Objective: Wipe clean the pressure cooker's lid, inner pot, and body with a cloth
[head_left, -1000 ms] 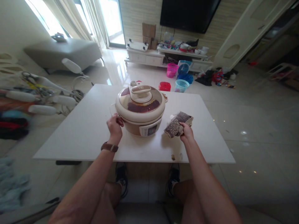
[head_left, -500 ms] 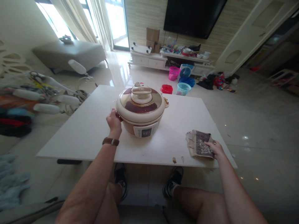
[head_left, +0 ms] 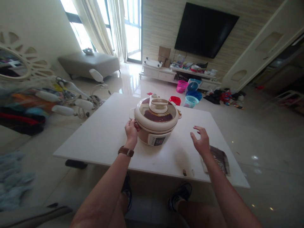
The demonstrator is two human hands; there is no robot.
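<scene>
An electric pressure cooker (head_left: 156, 125) stands upright on the white table (head_left: 102, 133), its brown and cream lid on top and its control panel turned towards me. My left hand (head_left: 131, 129) is closed at the cooker's left side handle; part of the fingers is hidden against the body. To the right of the cooker, my right hand (head_left: 200, 139) hangs above the table with thumb and fingers apart, holding nothing. Beneath my right forearm lies a folded brown patterned cloth (head_left: 219, 158), partly covered by the arm.
Two small items lie by the near table edge, one a dark and yellow piece (head_left: 184, 172). Beyond the table are a red tub (head_left: 175, 100) and a light blue basket (head_left: 191, 101) on the floor. A white lamp with several arms (head_left: 83, 103) stands at the left.
My right hand has let go of the cloth and moved left and up towards the cooker. My left hand stays at the handle. The view has shifted, so everything sits lower and further right.
</scene>
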